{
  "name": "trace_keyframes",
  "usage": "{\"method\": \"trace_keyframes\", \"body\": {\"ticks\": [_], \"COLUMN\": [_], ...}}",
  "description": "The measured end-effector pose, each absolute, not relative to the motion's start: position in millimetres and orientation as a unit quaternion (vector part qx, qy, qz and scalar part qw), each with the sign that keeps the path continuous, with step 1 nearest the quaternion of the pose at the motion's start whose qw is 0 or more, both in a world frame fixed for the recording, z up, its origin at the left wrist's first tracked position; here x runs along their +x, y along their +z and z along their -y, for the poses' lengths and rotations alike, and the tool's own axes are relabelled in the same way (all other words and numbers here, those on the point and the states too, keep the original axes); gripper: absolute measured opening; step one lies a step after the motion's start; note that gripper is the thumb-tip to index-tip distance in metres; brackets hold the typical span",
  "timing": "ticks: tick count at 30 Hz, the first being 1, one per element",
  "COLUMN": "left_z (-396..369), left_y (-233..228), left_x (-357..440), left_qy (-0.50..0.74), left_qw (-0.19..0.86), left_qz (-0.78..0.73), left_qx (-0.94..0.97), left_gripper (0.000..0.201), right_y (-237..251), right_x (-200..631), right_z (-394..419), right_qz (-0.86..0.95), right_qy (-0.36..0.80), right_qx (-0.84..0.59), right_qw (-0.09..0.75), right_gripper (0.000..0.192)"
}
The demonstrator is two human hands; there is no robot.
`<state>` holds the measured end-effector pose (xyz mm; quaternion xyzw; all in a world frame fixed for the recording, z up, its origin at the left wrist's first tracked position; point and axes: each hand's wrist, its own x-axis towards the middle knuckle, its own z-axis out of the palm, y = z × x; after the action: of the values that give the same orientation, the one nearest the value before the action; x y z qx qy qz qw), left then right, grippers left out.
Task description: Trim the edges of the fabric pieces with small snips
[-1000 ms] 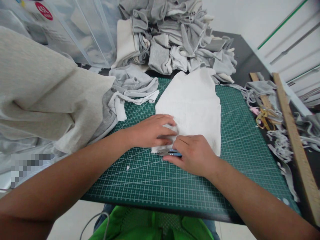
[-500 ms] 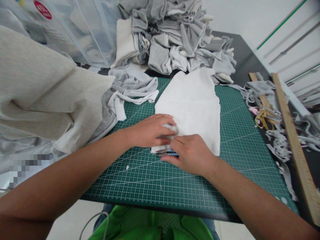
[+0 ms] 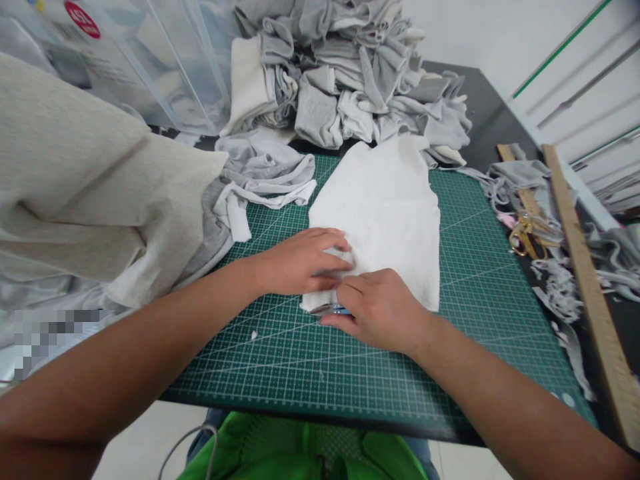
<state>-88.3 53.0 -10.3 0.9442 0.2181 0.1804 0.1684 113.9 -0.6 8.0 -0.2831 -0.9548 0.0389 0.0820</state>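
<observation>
A white fabric piece (image 3: 385, 207) lies flat on the green cutting mat (image 3: 280, 360). My left hand (image 3: 305, 261) rests on its lower left part, fingers apart and pressing the cloth down. Close beside it, my right hand (image 3: 383, 308) is wrapped round a pair of small thread snips (image 3: 327, 310) with a bit of blue showing. The blades point left along the lower edge of the cloth, near its left corner. Most of the handle is hidden inside my right hand.
Grey and cream fabric pieces (image 3: 350, 80) are heaped at the back beside a clear plastic bin (image 3: 165, 67). Beige cloth (image 3: 100, 180) lies at left. Gold-handled scissors (image 3: 525, 241), fabric scraps (image 3: 557, 290) and a wooden ruler (image 3: 590, 293) lie at right. A small white scrap (image 3: 254, 335) sits on the mat.
The blades of the snips have come closer together, and my right hand has shifted very slightly left. My left hand and the white fabric stay in place.
</observation>
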Motion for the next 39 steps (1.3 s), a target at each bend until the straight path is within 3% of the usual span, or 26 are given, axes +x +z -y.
{"method": "trace_keyframes", "body": {"ticks": [10,31,39], "left_z": [-53,-53,-53], "left_y": [-12,-9,-12], "left_x": [-89,-89,-89], "left_qy": [0.185,0.18,0.277], "left_qw": [0.171,0.177,0.185], "left_qz": [-0.22,-0.212,-0.227], "left_qx": [0.942,0.944,0.915], "left_gripper": [0.03,0.029,0.026], "right_y": [10,3,3], "right_x": [102,125,125], "right_z": [29,-4,-5], "right_qz": [0.966,0.888,0.871], "right_qy": [0.092,0.096,0.103], "right_qx": [-0.189,-0.352,-0.383], "right_qw": [0.148,0.282,0.29], "right_gripper": [0.044,0.039,0.039]}}
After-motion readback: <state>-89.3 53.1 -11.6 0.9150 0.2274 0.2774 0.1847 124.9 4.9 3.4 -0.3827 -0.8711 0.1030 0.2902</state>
